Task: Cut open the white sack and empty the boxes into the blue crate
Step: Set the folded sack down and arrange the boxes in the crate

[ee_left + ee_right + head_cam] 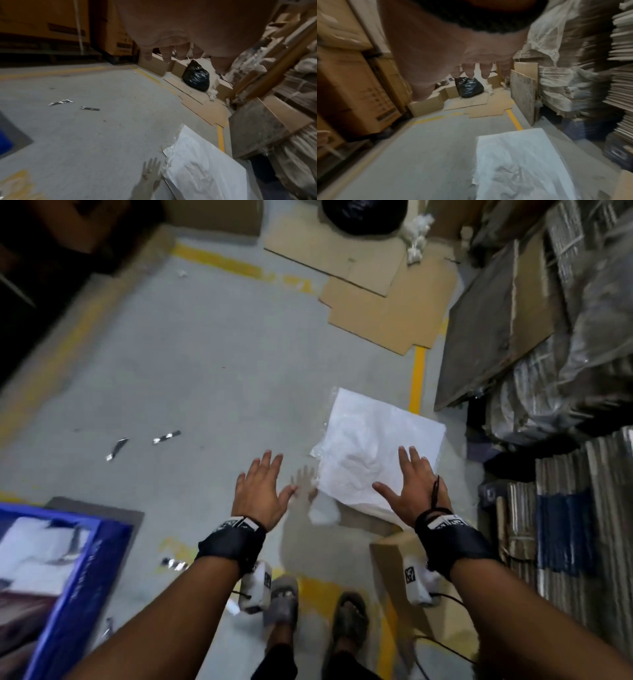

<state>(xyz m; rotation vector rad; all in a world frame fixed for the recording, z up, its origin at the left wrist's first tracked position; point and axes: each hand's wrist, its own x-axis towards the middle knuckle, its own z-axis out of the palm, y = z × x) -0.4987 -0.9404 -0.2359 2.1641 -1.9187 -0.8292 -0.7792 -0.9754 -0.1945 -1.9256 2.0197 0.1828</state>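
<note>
While both hands hovered with fingers spread and empty, the left hand [262,494] was above bare floor [191,378]; the right hand [416,487] was over the flattened white sack [373,440]; the blue crate [78,570] stood lower left, holding white boxes [37,546].

The white sack [378,453] is lying flat and crumpled on the grey floor. The blue crate [68,587] is sitting well apart, holding white boxes [37,549].
</note>
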